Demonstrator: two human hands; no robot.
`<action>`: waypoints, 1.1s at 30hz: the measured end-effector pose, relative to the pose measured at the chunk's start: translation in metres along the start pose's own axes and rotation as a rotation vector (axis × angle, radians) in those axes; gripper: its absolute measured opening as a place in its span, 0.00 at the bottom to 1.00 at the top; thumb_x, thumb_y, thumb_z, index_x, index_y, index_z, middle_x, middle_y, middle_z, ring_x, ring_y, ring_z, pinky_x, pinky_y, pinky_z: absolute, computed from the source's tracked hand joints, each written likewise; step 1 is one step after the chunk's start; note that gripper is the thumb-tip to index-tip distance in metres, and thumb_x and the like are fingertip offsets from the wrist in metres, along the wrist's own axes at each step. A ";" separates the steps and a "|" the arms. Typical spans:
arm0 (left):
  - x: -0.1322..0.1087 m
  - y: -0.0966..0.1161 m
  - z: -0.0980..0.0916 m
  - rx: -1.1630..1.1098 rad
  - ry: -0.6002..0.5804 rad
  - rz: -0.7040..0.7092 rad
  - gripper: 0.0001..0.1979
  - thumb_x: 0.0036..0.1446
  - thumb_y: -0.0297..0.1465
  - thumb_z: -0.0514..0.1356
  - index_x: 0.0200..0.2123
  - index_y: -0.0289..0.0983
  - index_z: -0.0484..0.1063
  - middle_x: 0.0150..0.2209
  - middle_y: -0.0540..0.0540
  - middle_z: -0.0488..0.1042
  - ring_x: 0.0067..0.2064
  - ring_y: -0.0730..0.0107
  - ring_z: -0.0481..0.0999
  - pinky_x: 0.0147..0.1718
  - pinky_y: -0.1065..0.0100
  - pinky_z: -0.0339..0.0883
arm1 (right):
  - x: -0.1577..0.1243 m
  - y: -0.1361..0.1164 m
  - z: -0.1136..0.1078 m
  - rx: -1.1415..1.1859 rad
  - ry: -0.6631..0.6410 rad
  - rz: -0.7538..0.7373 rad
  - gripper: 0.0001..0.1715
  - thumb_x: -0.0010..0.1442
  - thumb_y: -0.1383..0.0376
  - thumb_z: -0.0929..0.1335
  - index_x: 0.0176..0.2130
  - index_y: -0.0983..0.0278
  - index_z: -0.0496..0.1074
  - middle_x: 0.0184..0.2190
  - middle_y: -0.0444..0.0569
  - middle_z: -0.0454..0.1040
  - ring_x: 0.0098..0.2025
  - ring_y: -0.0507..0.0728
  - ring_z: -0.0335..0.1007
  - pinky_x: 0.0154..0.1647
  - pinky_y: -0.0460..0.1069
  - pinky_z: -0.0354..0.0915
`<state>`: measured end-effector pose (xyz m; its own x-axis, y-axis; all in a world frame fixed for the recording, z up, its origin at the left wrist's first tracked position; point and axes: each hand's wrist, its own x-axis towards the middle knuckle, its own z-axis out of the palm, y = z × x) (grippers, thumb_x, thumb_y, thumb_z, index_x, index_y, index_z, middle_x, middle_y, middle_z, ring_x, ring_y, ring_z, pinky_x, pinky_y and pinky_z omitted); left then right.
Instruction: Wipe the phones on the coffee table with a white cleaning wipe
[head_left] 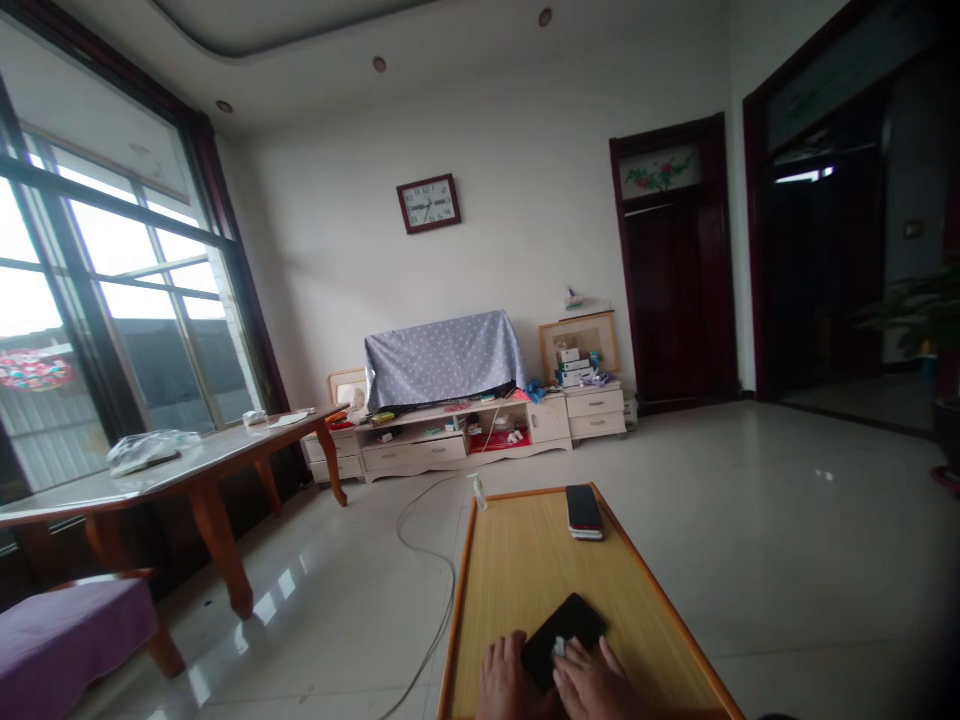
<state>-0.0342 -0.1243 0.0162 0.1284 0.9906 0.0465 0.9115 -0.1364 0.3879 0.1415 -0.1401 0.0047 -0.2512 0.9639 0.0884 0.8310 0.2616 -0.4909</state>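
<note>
A black phone point(577, 618) lies at an angle on the near part of a wood-topped table point(517, 560). My left hand point(501, 678) rests against its left edge, fingers bent and gripping that side. My right hand point(596, 682) is over the near right part of the dark screen. Its fingertips press a small crumpled white tissue point(559, 648) onto the glass. Farther up the tabletop, a stack of phones point(584, 512) sits near the far right edge. A small clear pump bottle point(478, 492) stands at the far left corner.
A cable point(450, 570) runs over the tiled floor left of the table. A long wooden table point(225, 455) bearing a plastic bag point(150, 450) stands by the windows, with a purple-covered seat point(82, 640) in front. A TV cabinet point(420, 458) lines the far wall.
</note>
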 end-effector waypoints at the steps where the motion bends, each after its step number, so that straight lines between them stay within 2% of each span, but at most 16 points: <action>1: 0.001 0.000 0.001 0.006 -0.003 -0.004 0.38 0.45 0.45 0.61 0.60 0.40 0.66 0.56 0.41 0.72 0.59 0.53 0.67 0.58 0.61 0.58 | 0.002 0.004 -0.006 -0.012 0.034 0.049 0.33 0.70 0.51 0.51 0.61 0.56 0.70 0.65 0.51 0.67 0.69 0.64 0.58 0.73 0.68 0.40; 4: 0.005 -0.003 0.004 0.029 -0.009 0.000 0.40 0.42 0.44 0.62 0.61 0.40 0.65 0.58 0.42 0.71 0.61 0.52 0.66 0.59 0.62 0.57 | 0.009 0.011 -0.018 -0.044 0.099 0.160 0.37 0.70 0.52 0.48 0.61 0.64 0.70 0.65 0.59 0.66 0.70 0.68 0.55 0.72 0.71 0.38; 6: 0.007 -0.006 0.007 0.043 -0.016 0.004 0.40 0.42 0.44 0.62 0.61 0.40 0.65 0.57 0.42 0.71 0.60 0.52 0.67 0.58 0.62 0.58 | 0.011 0.005 -0.015 -0.040 0.077 0.143 0.37 0.70 0.53 0.49 0.62 0.65 0.69 0.65 0.61 0.66 0.70 0.69 0.55 0.71 0.72 0.38; 10: 0.009 -0.011 0.012 0.053 -0.001 0.016 0.31 0.52 0.39 0.56 0.60 0.39 0.66 0.55 0.42 0.72 0.58 0.57 0.68 0.57 0.64 0.58 | 0.005 -0.019 0.006 0.009 -0.067 -0.017 0.28 0.69 0.53 0.55 0.60 0.51 0.70 0.64 0.48 0.68 0.69 0.65 0.58 0.71 0.70 0.42; 12: 0.009 -0.011 0.013 0.050 0.009 0.021 0.28 0.55 0.38 0.53 0.59 0.39 0.66 0.55 0.42 0.73 0.57 0.58 0.69 0.57 0.65 0.57 | 0.002 -0.023 0.009 0.028 -0.086 -0.047 0.26 0.69 0.55 0.55 0.59 0.46 0.71 0.64 0.43 0.68 0.68 0.63 0.59 0.71 0.71 0.41; 16: 0.006 -0.005 0.009 0.052 0.010 0.018 0.35 0.48 0.44 0.59 0.60 0.40 0.65 0.56 0.42 0.72 0.58 0.54 0.68 0.58 0.63 0.58 | 0.007 -0.001 -0.009 0.008 0.044 0.061 0.30 0.70 0.53 0.52 0.60 0.52 0.71 0.64 0.47 0.69 0.69 0.63 0.58 0.72 0.71 0.34; 20: 0.006 -0.001 0.005 0.052 -0.024 -0.003 0.39 0.43 0.43 0.62 0.60 0.40 0.65 0.57 0.42 0.71 0.60 0.52 0.66 0.59 0.62 0.57 | 0.019 0.012 -0.020 -0.021 0.124 0.185 0.35 0.71 0.54 0.48 0.61 0.60 0.70 0.65 0.57 0.67 0.70 0.67 0.54 0.71 0.74 0.31; 22: 0.007 -0.001 0.004 0.052 -0.032 -0.005 0.38 0.44 0.43 0.62 0.61 0.40 0.65 0.57 0.42 0.71 0.60 0.52 0.66 0.59 0.62 0.57 | 0.020 0.003 -0.014 -0.015 0.096 0.145 0.34 0.71 0.54 0.49 0.61 0.59 0.70 0.64 0.57 0.67 0.70 0.67 0.55 0.71 0.72 0.33; 26: 0.007 -0.004 0.005 0.049 -0.029 0.008 0.28 0.55 0.34 0.54 0.60 0.42 0.65 0.56 0.44 0.73 0.57 0.59 0.69 0.56 0.66 0.58 | 0.013 -0.023 0.004 0.039 -0.045 -0.043 0.26 0.69 0.53 0.56 0.60 0.48 0.70 0.63 0.46 0.70 0.68 0.61 0.60 0.72 0.66 0.42; 28: 0.006 -0.004 0.005 0.046 -0.013 0.017 0.26 0.56 0.34 0.53 0.60 0.42 0.66 0.55 0.44 0.73 0.57 0.60 0.70 0.56 0.67 0.59 | 0.011 -0.023 0.004 0.051 -0.054 -0.063 0.26 0.70 0.54 0.55 0.60 0.46 0.70 0.62 0.43 0.71 0.67 0.60 0.60 0.72 0.67 0.40; 30: 0.005 -0.002 0.004 0.042 0.003 0.019 0.30 0.53 0.38 0.57 0.60 0.40 0.66 0.55 0.43 0.73 0.57 0.58 0.69 0.57 0.65 0.58 | 0.015 -0.013 -0.004 0.040 -0.011 -0.014 0.28 0.70 0.54 0.53 0.60 0.49 0.70 0.63 0.46 0.70 0.68 0.61 0.59 0.72 0.68 0.36; 33: 0.002 0.003 0.000 0.047 -0.011 0.016 0.38 0.45 0.42 0.62 0.61 0.37 0.65 0.57 0.41 0.71 0.59 0.53 0.67 0.60 0.62 0.56 | 0.026 0.008 -0.020 0.003 0.073 0.121 0.33 0.71 0.54 0.50 0.60 0.60 0.70 0.64 0.56 0.68 0.69 0.66 0.56 0.71 0.73 0.33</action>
<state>-0.0311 -0.1224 0.0169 0.1472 0.9882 0.0425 0.9267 -0.1528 0.3434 0.1518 -0.1116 0.0202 -0.1122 0.9895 0.0911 0.8518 0.1430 -0.5040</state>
